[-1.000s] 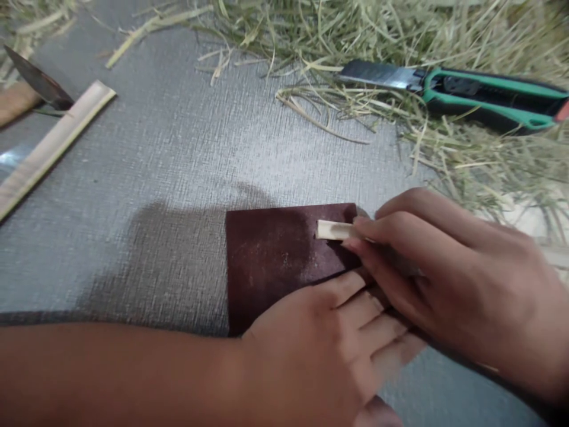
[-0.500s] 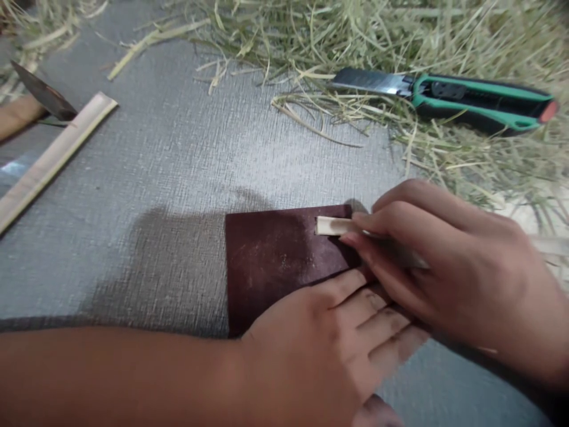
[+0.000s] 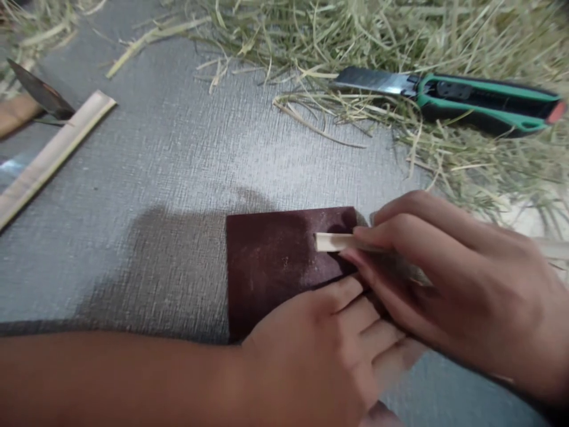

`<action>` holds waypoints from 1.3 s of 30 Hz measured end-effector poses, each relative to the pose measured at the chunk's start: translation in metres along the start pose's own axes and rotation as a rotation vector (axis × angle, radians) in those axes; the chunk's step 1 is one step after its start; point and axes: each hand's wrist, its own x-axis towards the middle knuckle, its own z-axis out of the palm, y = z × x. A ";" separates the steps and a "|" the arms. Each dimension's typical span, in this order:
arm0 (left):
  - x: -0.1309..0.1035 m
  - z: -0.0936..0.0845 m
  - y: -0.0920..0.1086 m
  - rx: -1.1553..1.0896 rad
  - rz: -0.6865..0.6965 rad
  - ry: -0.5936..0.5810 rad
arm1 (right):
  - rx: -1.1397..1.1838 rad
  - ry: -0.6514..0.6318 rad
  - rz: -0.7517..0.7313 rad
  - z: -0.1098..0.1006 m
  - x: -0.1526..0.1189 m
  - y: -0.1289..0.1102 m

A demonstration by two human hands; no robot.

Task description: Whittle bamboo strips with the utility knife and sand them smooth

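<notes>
One strip (image 3: 329, 242) farther down the sheet (image 3: 262, 267)

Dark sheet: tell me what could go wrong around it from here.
The dark sheet might slip or lift, since the left hand covers just part of it. The right hand pinches the strip close to the sheet, so skin could scrape. The cutter lies with its blade bared; a careless reach might cut.

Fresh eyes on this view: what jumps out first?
Probably the green-and-black utility knife, blade exposed, lying among pale green shavings at upper right. Next, the dark maroon rectangular sheet near centre: the left hand covers its lower right, and the right hand pinches a pale flat strip over its right side.
</notes>
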 end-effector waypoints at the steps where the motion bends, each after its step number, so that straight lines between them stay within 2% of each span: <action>1: 0.000 0.000 0.000 -0.004 0.000 0.002 | -0.004 0.006 -0.006 0.000 0.000 0.001; 4: 0.000 -0.001 -0.001 -0.005 0.006 -0.012 | -0.077 0.035 0.027 0.001 0.001 0.002; 8: 0.000 -0.002 -0.002 -0.001 0.007 -0.005 | -0.060 -0.003 -0.059 0.001 0.002 -0.001; 12: 0.001 -0.006 -0.005 -0.018 0.019 -0.014 | -0.089 0.014 0.000 0.001 0.004 -0.002; 15: 0.001 -0.007 -0.005 -0.024 0.021 -0.031 | -0.065 -0.021 -0.051 0.000 0.003 -0.004; 20: 0.000 -0.002 -0.002 -0.011 0.014 0.006 | -0.104 0.010 -0.005 -0.001 0.001 -0.007; 24: 0.000 0.002 -0.002 0.005 0.013 0.050 | -0.060 -0.010 -0.053 0.001 0.001 -0.005; 27: 0.001 0.003 -0.004 0.023 0.035 0.046 | -0.096 0.019 0.008 0.002 0.001 -0.001; 31: 0.001 0.002 -0.006 0.031 0.055 0.072 | -0.030 -0.026 -0.046 0.002 -0.001 0.000; 36: 0.000 0.002 -0.006 0.017 0.055 0.021 | -0.107 0.032 0.003 0.004 -0.001 0.003; 39: 0.000 0.001 -0.005 0.014 0.049 0.037 | -0.029 -0.009 -0.035 0.004 0.001 0.003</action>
